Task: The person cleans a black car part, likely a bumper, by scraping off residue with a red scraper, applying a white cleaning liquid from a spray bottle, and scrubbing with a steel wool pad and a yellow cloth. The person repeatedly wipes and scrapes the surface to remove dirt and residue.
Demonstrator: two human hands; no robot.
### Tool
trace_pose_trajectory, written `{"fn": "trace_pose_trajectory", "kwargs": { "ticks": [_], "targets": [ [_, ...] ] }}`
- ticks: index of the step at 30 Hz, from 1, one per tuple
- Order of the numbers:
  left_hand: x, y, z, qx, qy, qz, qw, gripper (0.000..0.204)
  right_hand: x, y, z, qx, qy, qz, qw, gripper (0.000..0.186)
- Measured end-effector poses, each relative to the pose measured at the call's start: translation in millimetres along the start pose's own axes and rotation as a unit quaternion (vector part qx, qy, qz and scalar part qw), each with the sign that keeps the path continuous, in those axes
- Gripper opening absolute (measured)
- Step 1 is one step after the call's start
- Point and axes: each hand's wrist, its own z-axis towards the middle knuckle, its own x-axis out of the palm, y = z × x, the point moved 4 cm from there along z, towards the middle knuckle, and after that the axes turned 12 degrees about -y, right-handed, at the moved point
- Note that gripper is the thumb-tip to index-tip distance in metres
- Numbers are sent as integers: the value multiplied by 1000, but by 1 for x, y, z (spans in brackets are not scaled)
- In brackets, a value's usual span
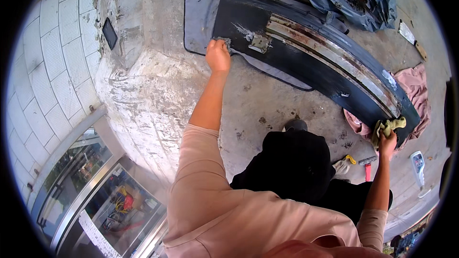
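Pretty bright, soft daylight on the concrete floor [267, 102], and the long dark panel [306, 62] picks up a dull bluish sheen. The black trousers [289, 165] are basically a detail-free blob. Fisheye's strong: the pale tiles [57, 62] on the left bow hard, and the rim fades into a black ring. Clutter [410, 242] at near right is squashed and murky.

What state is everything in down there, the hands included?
Left hand: closed on a grey wad at the panel's edge
Right hand: closed on a greenish cloth, bunched
Dark panel: lying down, scuffed, stained brown along its strips
Grey mat: spread, partly under the panel
Pink cloth: crumpled, partly under the panel
Blue bag: open, dark debris inside
Wooden-handled scraper: lying down, unheld
Red-handled tool: unheld
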Motion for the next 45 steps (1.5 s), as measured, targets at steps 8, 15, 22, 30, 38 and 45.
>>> {"fn": "trace_pose_trajectory", "kwargs": {
  "ticks": [8, 15, 22, 30, 38, 45],
  "targets": [
    [-5, 36, 35, 3, 32, 11, 999, 7, 4, -5, 6, -17, 18, 42, 999, 40],
    [4, -55, -18, 40, 29, -104, 993, 7, -9, 3, 1, -6, 23, 63, 998, 38],
    [14, 10, 87, -17, 14, -14, 1000, 15, -6, 20, 2, -25, 51, 95, 994, 36],
    [-5, -28, 1, 204, 102, -154, 961, 23, -6, -1, 3, -31, 25, 20, 999, 42],
    [-5, -80, -65, -5, -76, -40, 996, 20, -6, 4, 3, -48, 24, 27, 998, 40],
    [-22, -86, -78, 38, 1, -105, 994, 20, -2, -5, 5, -53, 13, 46, 997, 44]
  ]
}}
